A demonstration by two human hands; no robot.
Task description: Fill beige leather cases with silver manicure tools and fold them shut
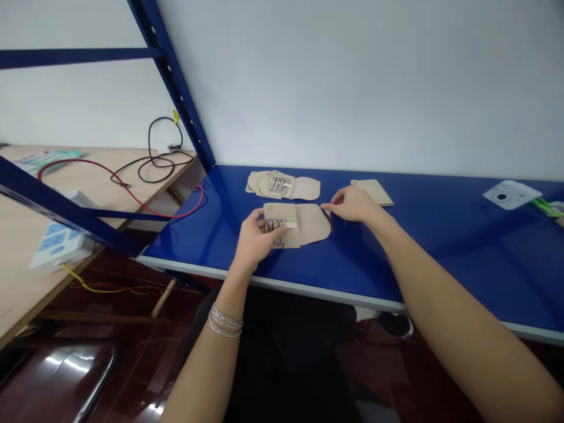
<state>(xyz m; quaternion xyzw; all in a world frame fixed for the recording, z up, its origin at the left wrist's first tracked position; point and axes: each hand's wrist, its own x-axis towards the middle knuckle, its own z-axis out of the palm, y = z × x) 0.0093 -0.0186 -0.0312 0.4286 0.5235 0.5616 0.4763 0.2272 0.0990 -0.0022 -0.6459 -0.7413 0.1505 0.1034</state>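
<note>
An opened beige nail clipper case (314, 223) lies on the blue table, its flap spread to the right. Several metal nail clippers (277, 224) sit in its left part. My left hand (258, 238) grips that left part, thumb on top across the tools and fingers behind. At the flap's right edge, my right hand (352, 204) has its thumb and forefinger closed on the rim. Behind lies a stack of similar opened cases (306, 188), with metal tools showing on the top one. A folded beige case (374, 191) rests just beyond my right hand.
A white device with a round black lens (502, 197) lies at the right of the blue table (440, 252), near a green item (546, 207). Blue metal uprights (176, 88) stand at left. Beyond are a power strip (59, 244), a red cable (106, 167) and black cables (154, 158).
</note>
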